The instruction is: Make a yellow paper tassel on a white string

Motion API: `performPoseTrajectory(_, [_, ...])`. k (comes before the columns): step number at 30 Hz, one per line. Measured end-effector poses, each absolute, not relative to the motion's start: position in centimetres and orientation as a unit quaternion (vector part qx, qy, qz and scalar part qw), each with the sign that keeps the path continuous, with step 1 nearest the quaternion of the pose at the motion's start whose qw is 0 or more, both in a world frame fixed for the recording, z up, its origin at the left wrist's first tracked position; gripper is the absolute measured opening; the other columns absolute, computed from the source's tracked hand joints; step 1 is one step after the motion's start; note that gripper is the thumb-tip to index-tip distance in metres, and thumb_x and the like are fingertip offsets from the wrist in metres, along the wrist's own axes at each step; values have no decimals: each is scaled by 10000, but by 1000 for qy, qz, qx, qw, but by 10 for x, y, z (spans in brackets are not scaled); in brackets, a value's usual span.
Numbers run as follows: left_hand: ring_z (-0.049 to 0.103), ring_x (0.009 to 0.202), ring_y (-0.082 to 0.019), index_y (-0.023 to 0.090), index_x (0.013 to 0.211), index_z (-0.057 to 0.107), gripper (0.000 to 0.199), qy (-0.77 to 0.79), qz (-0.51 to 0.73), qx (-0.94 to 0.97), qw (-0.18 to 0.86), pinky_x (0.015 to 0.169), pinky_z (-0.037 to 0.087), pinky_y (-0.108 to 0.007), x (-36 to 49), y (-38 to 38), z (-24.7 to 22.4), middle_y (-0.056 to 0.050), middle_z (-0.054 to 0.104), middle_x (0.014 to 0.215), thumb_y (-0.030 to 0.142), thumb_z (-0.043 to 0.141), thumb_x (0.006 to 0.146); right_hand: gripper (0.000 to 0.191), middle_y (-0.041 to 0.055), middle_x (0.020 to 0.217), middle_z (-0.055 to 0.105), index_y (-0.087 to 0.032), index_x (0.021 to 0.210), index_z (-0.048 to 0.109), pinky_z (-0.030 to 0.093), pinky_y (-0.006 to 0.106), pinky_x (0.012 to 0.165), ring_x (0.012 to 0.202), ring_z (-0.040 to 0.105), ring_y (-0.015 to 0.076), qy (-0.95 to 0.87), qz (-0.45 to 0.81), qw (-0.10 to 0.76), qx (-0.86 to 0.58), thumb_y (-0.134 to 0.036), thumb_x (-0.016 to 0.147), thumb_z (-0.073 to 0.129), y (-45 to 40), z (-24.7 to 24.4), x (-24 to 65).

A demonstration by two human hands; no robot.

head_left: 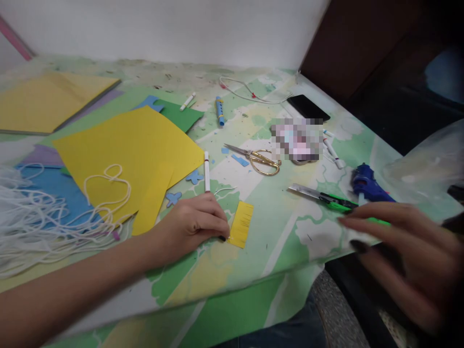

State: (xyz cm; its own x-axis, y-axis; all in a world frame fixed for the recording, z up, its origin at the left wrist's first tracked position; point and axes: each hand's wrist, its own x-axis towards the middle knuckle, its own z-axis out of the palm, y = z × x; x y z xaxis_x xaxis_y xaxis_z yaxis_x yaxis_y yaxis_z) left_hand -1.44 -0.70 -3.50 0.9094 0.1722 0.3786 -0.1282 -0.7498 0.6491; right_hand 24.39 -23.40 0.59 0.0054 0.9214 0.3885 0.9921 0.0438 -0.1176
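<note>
My left hand (195, 222) rests on the table with its fingertips pinched together at the lower left corner of a small yellow strip with a fringed edge (242, 224). A white marker (207, 171) lies just beyond its knuckles. Blurred by motion, my right hand (406, 251) is over the right table edge, thumb and fingers apart, with nothing seen between them. Closest to it are a green utility knife (335, 202) with its blade out and a blue glue gun (363, 180). Gold-handled scissors (264, 161) lie mid-table near blue paper scraps (239, 160).
Yellow foam sheets (123, 150) and tangled white cord (54, 227) cover the left side. Two blue flower cutouts (174, 198) lie by my left hand. Farther back are a blue rolled piece (220, 111), a black phone (308, 107) and a pixelated item (297, 140). A plastic bag (427, 157) sits right.
</note>
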Motion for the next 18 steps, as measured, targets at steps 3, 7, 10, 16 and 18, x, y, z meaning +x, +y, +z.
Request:
performPoseTrajectory(3, [582,724,-131,175,772,689,183,12,210,914,346,754,439,-263,-15,-8,-35,-17,687,756,53,572,845,333,133,1187,501,-226,1212,579,425,418,906,1135,471,276,-774,28,194,-602,-152,896,500,-217,3,203])
performPoseTrajectory(7, [574,738,-131,167,769,688,166,15,209,915,345,766,429,-264,-16,-8,-36,-15,685,759,55,586,838,338,142,1097,518,-146,1178,599,438,423,853,1045,449,265,-810,107,213,-536,-55,866,502,-194,-8,173])
performPoseTrajectory(10, [572,730,-125,168,763,685,173,14,211,916,342,772,423,-263,-16,-8,-35,-5,688,756,61,577,846,320,137,1042,552,-119,1187,593,430,425,824,974,454,250,-808,114,227,-532,-60,892,485,-181,-18,164])
performPoseTrajectory(16, [586,732,-115,169,754,682,181,23,199,918,343,749,422,-234,-15,-7,-33,2,691,751,102,561,869,305,138,1022,584,-98,1199,581,418,419,807,929,460,237,-801,102,256,-532,-78,914,472,-170,-28,158])
performPoseTrajectory(18, [592,737,-114,170,751,683,183,25,195,918,343,744,423,-227,-15,-7,-34,2,692,752,113,559,873,299,136,1017,591,-97,1193,584,413,419,802,921,462,237,-802,97,252,-533,-80,915,474,-168,-28,157])
